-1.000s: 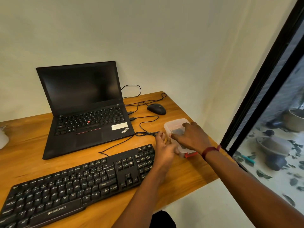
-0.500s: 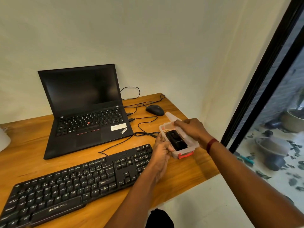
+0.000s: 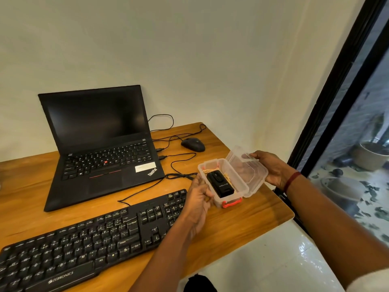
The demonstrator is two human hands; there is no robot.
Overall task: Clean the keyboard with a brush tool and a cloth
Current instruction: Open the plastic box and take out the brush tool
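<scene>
Your black keyboard (image 3: 88, 239) lies at seven o'clock, its left end running off the frame and its front edge close to the near edge of the wooden desk (image 3: 242, 220). Behind it, at ten o'clock, an open laptop (image 3: 99, 144) stands near the pale wall (image 3: 189, 49), with bare wood between the two. At twelve o'clock a mouse (image 3: 193, 144) sits among loose cables (image 3: 179, 163). Your left hand (image 3: 197, 197) grips the near left side of a clear plastic box (image 3: 223, 182), just past the keyboard's right end. Inside lies a black oblong item (image 3: 220, 184) on something pale; whether it is the brush tool, you cannot tell. Your right hand (image 3: 271, 169) holds the flipped-open lid (image 3: 246, 167) at three o'clock, near the desk's right edge, beside a dark-framed window (image 3: 336, 98). White floor (image 3: 273, 260) lies below.
</scene>
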